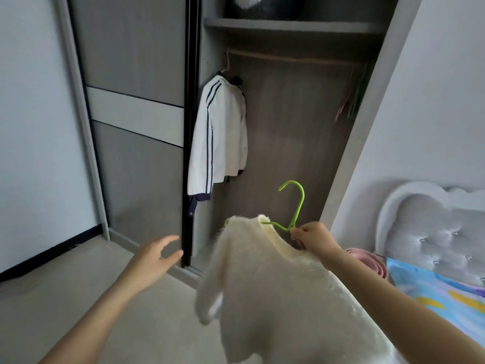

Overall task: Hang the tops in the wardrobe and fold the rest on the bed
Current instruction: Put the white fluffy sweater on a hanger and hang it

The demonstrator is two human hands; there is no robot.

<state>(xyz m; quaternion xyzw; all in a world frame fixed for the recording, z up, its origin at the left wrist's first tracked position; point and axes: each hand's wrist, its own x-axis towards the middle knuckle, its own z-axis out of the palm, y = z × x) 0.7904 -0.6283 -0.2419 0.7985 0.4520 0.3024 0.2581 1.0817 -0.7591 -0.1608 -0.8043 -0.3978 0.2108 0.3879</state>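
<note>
Open wardrobe (288, 127) ahead holds 1 white jacket (220, 132); right hand (312, 236) pinches a green hanger (295, 206) carrying a fluffy cream sweater (262, 285); left hand (154, 256) empty, fingers apart.

Soft, even light falls on a pale wall (31, 127) with a dark skirting strip (47, 256) and a light beige floor (78, 285). The grey wardrobe (288, 127) has its sliding door (136, 74) at the left and its right bay open, showing a shelf (288, 24) above a hanging rail (288, 57). At the right, a tufted grey headboard (433, 222) stands against another pale wall (433, 101).
</note>
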